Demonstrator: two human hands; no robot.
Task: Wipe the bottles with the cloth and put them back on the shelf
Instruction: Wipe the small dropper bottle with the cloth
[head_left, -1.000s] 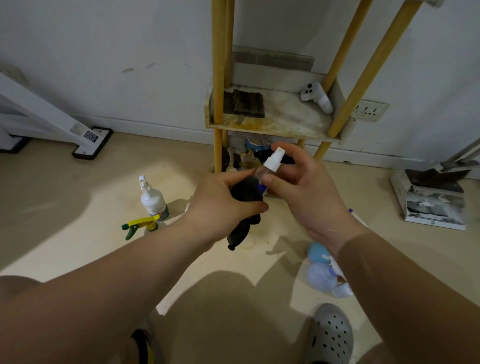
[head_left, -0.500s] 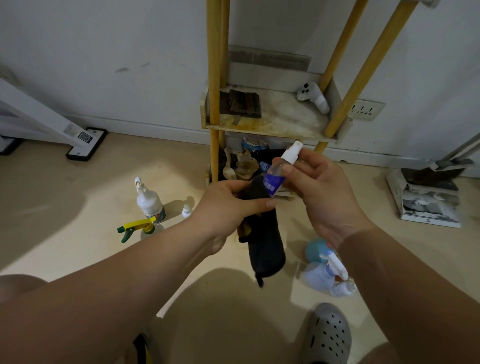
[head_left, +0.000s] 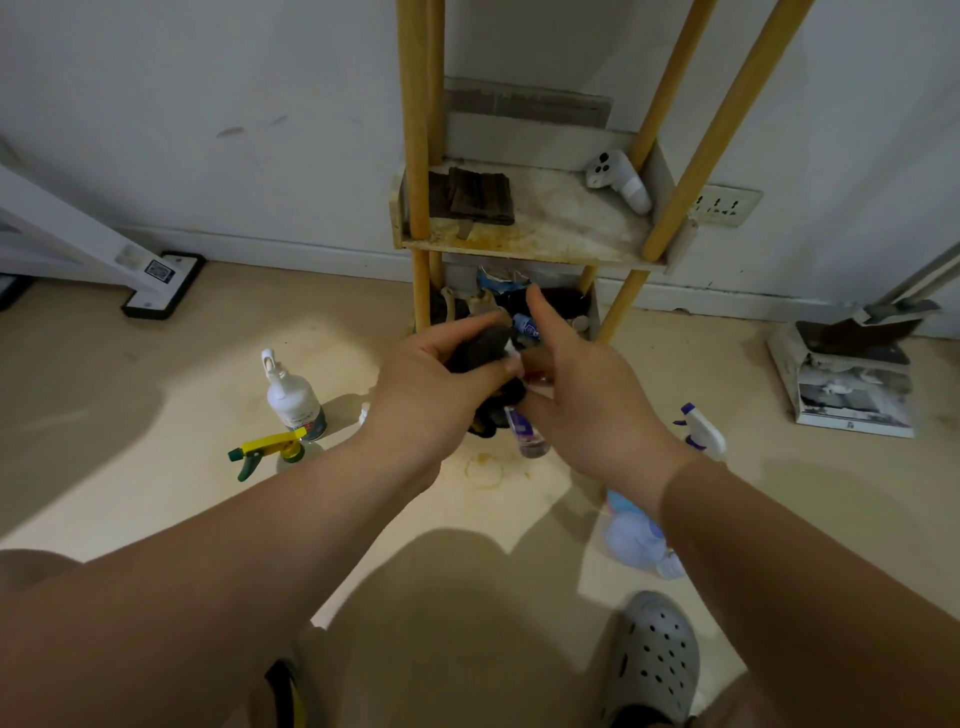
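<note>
Hands meet just in front of the wooden shelf (head_left: 530, 244), working a small spray bottle (head_left: 524, 428) held above the floor. The left hand (head_left: 431, 384) has its grip bunched tight on a black cloth (head_left: 480, 345), which is pressed round the bottle's cap end. The right hand (head_left: 582, 400) holds the bottle by its middle, fingers curled round it and thumb lifted free, with the clear base pointing down.

The wipe looks under way at the top of the bottle. To do it well, the right grip should stay firm while the bottle is twisted inside the cloth, with care not to press the spray head. The holding fingers would then need to shift so the label and base they cover get wiped too.

A white pump bottle (head_left: 288, 395), a yellow-and-green trigger sprayer (head_left: 265, 449), a purple-and-white trigger sprayer (head_left: 698, 431) and a pale blue bottle (head_left: 631, 530) stand or lie on the floor. On the shelf's stained tier, bare board shows between a dark folded item (head_left: 475, 197) and a white controller (head_left: 618, 182).
</note>
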